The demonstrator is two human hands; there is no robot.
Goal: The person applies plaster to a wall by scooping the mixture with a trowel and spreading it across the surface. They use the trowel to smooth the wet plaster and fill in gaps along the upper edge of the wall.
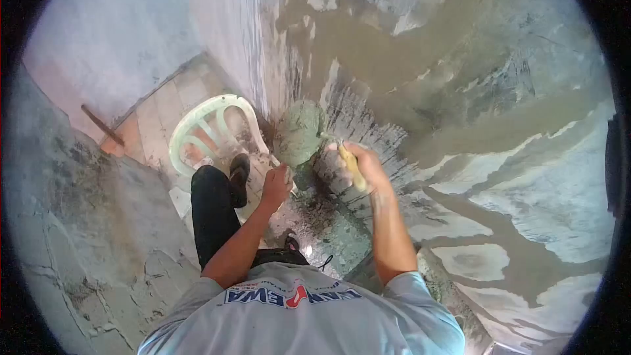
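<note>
My right hand [365, 165] is closed round the yellowish handle of a trowel [353, 167], near the foot of the wall. The trowel's far end points to a mound of wet grey-green mortar [299, 133], and its blade is hard to make out. Left of it, my left hand [277, 186] is closed beside the seat edge of a pale plastic chair [227, 102]; what it holds, if anything, is hidden. Wet brown-grey mortar covers parts of the wall [388, 59] on the right.
One foot in a dark shoe [240, 174] stands by the chair. Floor tiles [154, 115] run behind the chair to a corner. A thin rod [102, 125] leans at the left, near a rough grey surface [98, 210]. Dark debris lies between my hands and body.
</note>
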